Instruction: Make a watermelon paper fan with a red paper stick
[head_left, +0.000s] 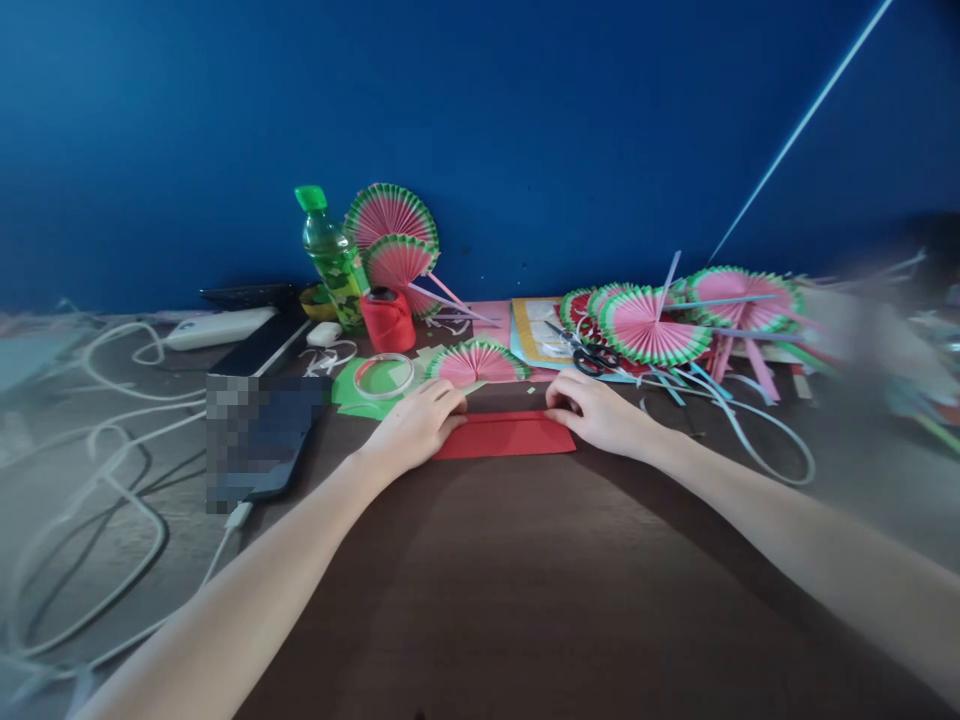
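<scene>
1. Pressing down at both ends, the two hands held a red paper strip point(506, 436) flat on the dark table point(525, 600); the strip serves as the landmark below.
2. The left hand point(415, 427) lay palm-down over the strip's left end, fingers curled narrow and resting on the paper rather than gripping it.
3. The right hand point(598, 412) covered the strip's right end the same way, fingers bent and pressed to its upper edge.
4. Just behind the strip lay a finished half-fan point(477, 362) in pink with a green rim, and to its left a tape ring point(384, 375) on green paper.
5. Farther behind and right of the strip sat a heap of finished fans point(675, 315), with scissors point(592, 357) beside them.
6. Behind and left of the strip stood a red ribbon spool point(388, 318) and a green bottle point(334, 255).
7. Judging by this, many fans were done, while the red strip looked folded lengthwise only; its pleating seemed not yet begun.
</scene>
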